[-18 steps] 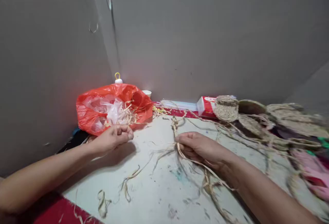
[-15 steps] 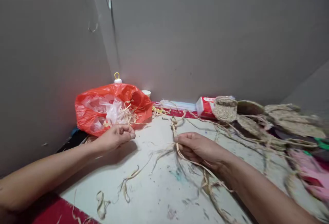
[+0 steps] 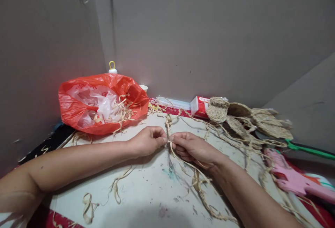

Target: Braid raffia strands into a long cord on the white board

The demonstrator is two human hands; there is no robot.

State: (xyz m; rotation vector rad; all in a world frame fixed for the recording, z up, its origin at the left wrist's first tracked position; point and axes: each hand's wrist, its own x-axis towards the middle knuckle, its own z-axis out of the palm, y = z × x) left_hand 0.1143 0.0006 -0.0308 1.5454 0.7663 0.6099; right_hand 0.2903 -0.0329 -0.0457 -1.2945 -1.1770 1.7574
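Observation:
A braided straw cord (image 3: 169, 126) runs up the white board (image 3: 146, 193) between my hands. My right hand (image 3: 192, 147) pinches the cord near its lower end, where loose strands (image 3: 180, 159) trail down under the wrist. From the left, my left hand (image 3: 150, 140) meets it with thumb and forefinger pressed together at the same spot, closed on the cord's strands. Another length of braid (image 3: 206, 203) lies below my right hand. Loose straw scraps (image 3: 117, 186) rest on the board at the left.
A red plastic bag (image 3: 78, 116) with straw scraps stands back left. Behind are glue sticks (image 3: 172, 103), a red and white box (image 3: 199, 106) and coiled straw pieces (image 3: 218, 111). A pink glue gun (image 3: 288, 177) lies at the right. Grey walls (image 3: 209, 36) enclose the back.
My left hand has moved right from beside the red bag to the cord, its fingertips now touching my right hand's. The view has shifted slightly, showing more of the right side.

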